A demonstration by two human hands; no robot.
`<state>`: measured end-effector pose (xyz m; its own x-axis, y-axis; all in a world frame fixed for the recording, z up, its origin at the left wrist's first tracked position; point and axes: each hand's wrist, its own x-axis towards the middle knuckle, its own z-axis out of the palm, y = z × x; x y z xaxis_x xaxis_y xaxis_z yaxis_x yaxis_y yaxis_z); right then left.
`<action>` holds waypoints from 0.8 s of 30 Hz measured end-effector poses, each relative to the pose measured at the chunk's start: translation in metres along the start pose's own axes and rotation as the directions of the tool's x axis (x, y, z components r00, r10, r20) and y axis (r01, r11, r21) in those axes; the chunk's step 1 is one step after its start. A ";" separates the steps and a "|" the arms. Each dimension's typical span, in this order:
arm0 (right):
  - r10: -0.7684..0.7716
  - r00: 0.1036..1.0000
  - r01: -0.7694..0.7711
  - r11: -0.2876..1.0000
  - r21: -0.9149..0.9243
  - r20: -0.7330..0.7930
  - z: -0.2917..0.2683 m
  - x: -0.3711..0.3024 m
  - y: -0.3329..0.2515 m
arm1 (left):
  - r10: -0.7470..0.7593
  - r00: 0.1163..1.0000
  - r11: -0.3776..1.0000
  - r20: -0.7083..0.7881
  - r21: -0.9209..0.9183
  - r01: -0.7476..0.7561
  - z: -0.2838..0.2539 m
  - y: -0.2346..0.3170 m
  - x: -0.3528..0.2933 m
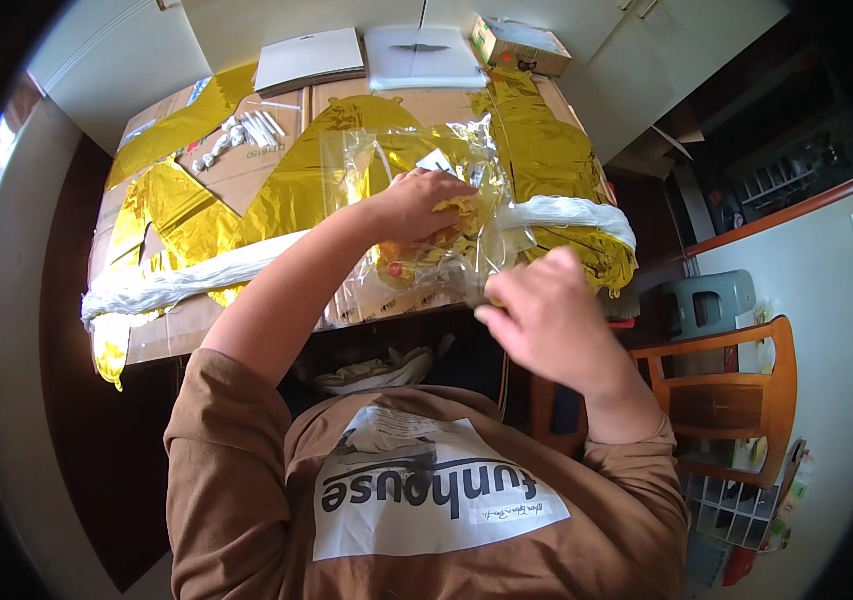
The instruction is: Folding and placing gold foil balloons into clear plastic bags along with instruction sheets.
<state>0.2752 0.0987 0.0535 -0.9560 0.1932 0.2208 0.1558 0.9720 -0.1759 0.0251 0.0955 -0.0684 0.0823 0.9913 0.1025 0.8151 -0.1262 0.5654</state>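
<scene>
A clear plastic bag (pixel 346 290) lies near the front edge of the cardboard-covered table, with crumpled gold foil and a small red spot showing through it. Across its middle rests my left hand (pixel 416 205), fingers bent down over the bag and the foil bunched under them. A small white piece (pixel 434 161) shows just beyond my knuckles. My right hand (pixel 551 310) is closed at the bag's right edge, thumb and fingers pinching the plastic; the exact grip is slightly blurred.
Gold foil balloons (pixel 296 170) spread over the cardboard (pixel 231 180). Bundles of white string (pixel 186 280) lie along the front. White sticks and lumps (pixel 246 130) sit at left. Stacked white sheets (pixel 309 58) and an open box (pixel 518 45) stand behind. A wooden chair (pixel 781 390) is at right.
</scene>
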 end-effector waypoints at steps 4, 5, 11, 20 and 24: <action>0.033 0.946 -0.077 0.990 -0.122 -0.323 -0.010 0.027 0.002 | -0.126 0.989 0.936 -0.080 -0.340 0.092 -0.025 0.009 -0.004; 0.035 0.963 -0.069 0.990 -0.122 -0.267 0.000 0.036 0.006 | -0.111 0.984 0.953 -0.140 -0.295 0.066 -0.034 0.012 -0.007; 0.089 0.979 -0.065 0.989 -0.133 0.184 0.061 0.078 0.002 | 0.079 0.986 0.992 -0.149 0.109 -0.063 -0.041 -0.021 -0.032; -0.556 0.819 0.544 0.831 -0.118 -0.139 0.077 0.028 -0.038 | 0.076 0.948 0.997 -0.310 0.047 -0.065 -0.007 -0.040 -0.043; -0.584 0.811 0.579 0.809 -0.102 -0.028 0.076 -0.001 -0.037 | 0.100 0.951 0.994 -0.292 0.059 -0.087 -0.010 -0.041 -0.043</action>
<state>0.2515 0.0522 -0.0136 -0.8594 -0.4075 0.3088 -0.4022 0.9117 0.0838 -0.0179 0.0576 -0.0882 -0.0074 0.9193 0.3936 0.8375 -0.2093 0.5047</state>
